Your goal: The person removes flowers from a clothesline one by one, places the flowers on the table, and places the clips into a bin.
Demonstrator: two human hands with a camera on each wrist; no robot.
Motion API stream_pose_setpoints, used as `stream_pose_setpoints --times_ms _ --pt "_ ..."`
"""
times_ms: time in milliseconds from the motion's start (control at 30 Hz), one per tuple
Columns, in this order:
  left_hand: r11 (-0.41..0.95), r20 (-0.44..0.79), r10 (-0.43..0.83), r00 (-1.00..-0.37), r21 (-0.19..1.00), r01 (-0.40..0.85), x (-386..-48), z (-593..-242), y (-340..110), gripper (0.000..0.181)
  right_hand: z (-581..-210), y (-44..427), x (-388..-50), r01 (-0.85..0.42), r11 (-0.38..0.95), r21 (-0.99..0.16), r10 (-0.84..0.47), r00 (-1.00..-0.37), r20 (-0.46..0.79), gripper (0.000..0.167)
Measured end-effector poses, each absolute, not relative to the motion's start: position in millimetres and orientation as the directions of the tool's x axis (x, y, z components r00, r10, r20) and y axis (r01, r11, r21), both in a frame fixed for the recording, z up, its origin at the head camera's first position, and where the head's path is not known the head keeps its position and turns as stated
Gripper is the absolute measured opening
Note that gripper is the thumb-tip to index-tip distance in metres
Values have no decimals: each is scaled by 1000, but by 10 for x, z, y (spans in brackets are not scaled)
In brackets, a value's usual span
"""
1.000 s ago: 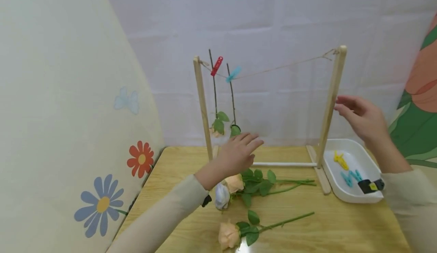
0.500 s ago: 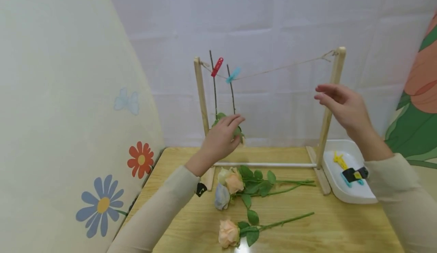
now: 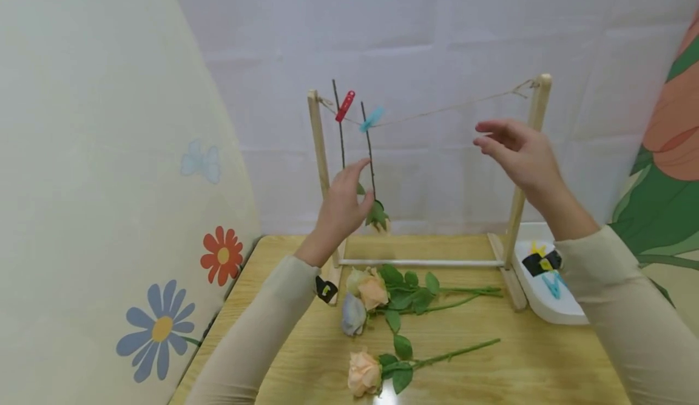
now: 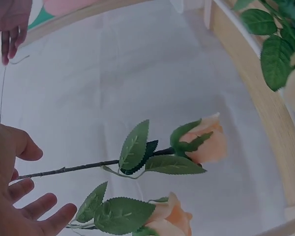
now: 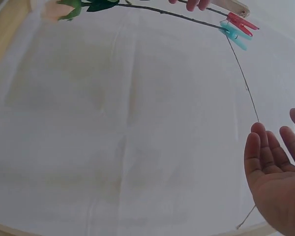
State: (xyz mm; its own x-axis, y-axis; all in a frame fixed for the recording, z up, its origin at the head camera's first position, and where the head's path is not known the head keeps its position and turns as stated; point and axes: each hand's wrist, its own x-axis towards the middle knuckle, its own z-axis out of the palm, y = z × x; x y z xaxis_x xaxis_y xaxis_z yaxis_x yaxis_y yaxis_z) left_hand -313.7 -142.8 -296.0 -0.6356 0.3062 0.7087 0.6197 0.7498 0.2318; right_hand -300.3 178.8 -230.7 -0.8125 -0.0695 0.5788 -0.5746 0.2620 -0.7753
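Head view: both grips released, holding nothing; left hand [image 3: 345, 201] covers the bloom of the red-clip rose [image 4: 171, 219], right hand [image 3: 519, 153] sits in front of the right post [image 3: 539, 107]. Left wrist cam fills that in: red-clip rose and blue-clip rose [image 4: 205, 142] both show peach blooms, a stem running right by the left fingers, contact can't tell. Right wrist cam gets right fingers extended over the string [image 5: 243, 76]; head view alone has the lying roses [image 3: 372, 289] in full on the bench [image 3: 491, 381], plus white tray [image 3: 551, 312].
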Motion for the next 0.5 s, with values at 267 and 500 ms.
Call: stream_pose_setpoints --times_ms 267,500 --pt "706 688 172 -705 413 575 -3207 -2874 -1364 59 -2234 1660 -3084 -579 198 -791 -89 -814 574 33" --pt "607 618 76 -783 594 528 -3306 -2842 -1326 63 -2155 1531 -3166 -568 120 -814 -96 -823 560 29"
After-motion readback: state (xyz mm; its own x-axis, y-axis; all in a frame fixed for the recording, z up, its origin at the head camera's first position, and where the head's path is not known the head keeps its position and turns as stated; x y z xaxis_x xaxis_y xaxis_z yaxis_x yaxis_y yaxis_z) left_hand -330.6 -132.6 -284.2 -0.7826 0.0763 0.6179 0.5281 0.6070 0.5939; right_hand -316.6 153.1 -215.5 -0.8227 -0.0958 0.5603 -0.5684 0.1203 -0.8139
